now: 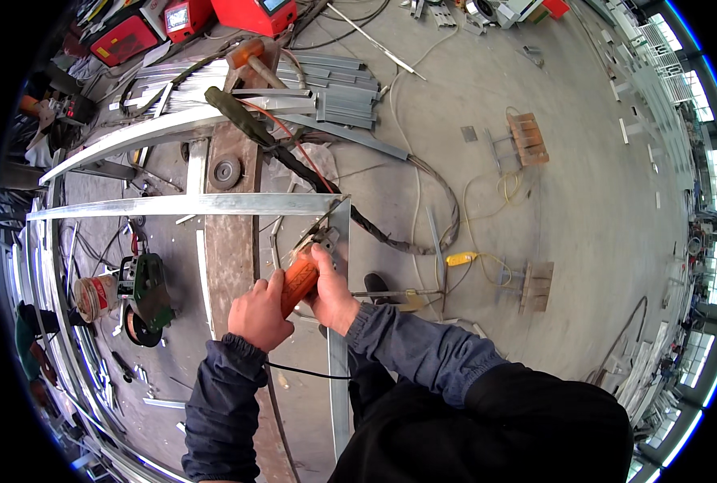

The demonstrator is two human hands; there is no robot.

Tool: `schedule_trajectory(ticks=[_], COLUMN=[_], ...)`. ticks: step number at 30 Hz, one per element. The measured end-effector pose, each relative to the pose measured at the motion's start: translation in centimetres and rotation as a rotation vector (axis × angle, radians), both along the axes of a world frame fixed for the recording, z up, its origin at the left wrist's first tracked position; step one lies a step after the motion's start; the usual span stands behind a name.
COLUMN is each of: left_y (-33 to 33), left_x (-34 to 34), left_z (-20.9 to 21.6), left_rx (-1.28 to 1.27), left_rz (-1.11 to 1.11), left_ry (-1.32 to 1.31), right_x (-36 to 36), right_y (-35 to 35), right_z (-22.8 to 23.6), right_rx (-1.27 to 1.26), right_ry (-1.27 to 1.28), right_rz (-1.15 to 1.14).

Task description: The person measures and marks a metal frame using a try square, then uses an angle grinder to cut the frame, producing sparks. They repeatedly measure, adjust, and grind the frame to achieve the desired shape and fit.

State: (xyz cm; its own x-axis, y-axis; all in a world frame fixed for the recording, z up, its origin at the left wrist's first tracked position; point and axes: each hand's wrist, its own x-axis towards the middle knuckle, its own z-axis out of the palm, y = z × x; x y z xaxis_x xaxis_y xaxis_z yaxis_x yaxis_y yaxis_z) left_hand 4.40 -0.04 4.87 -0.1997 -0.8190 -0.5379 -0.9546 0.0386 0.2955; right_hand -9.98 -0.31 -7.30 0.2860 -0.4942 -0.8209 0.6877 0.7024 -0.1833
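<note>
Both my hands are closed around an orange angle grinder (299, 282). My left hand (259, 315) grips the rear of its body, where a black cord leads away below. Further forward, my right hand (331, 293) wraps the body, its thumb lying toward the metal head. The grinder's head and disc sit close to the corner of a silvery metal frame (254, 204), where a crosswise tube meets an upright one. Whether the disc touches the metal, I cannot tell. Under the frame runs a rusty steel beam (234, 217).
On the beam lie a hammer (263, 68) and a round grinding disc (225, 171). A thick dark cable bundle (294, 165) crosses beside the frame corner. At left are a green wire-spool machine (145, 294) and a bucket (93, 298). A yellow socket (460, 259) lies at right.
</note>
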Motion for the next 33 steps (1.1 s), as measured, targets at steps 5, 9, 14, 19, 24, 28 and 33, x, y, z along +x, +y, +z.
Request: schedule_trajectory(ticks=[5,9,14,19,24,28,33], left_y=[0.3,0.6,1.4,1.5,2.2,2.5,2.5], left_x=[-0.9,-2.1,-2.7,-3.4,-3.2,-3.1,-3.4], left_z=[0.2,0.2,-0.7,-1.4,-2.1,-2.8,-3.1], left_rx=[-0.006,-0.018,-0.068,-0.036,0.004,0.034,0.031], left_rz=[0.025,0.043,0.047,0.037,0.067,0.078,0.078], left_ry=[-0.003,-0.015,-0.028,-0.041,-0.029,-0.025,-0.006], right_x=[-0.6,-1.2,-1.6,-2.3,-2.5,-2.6,-2.1], right_y=[-0.1,-0.1,0.0,0.0,0.0,0.1,0.6], right_z=[0.5,0.3,-0.2,-0.8,0.8,1.7,-0.4], right_rx=[0.038,0.04,0.026,0.013,0.032,0.024,-0.003], right_ry=[-0.011,0.028,0.014,-0.008,0.034,0.059,0.037], right_rz=[-0.034,0.005,-0.022,-0.004,0.054,0.007,-0.104])
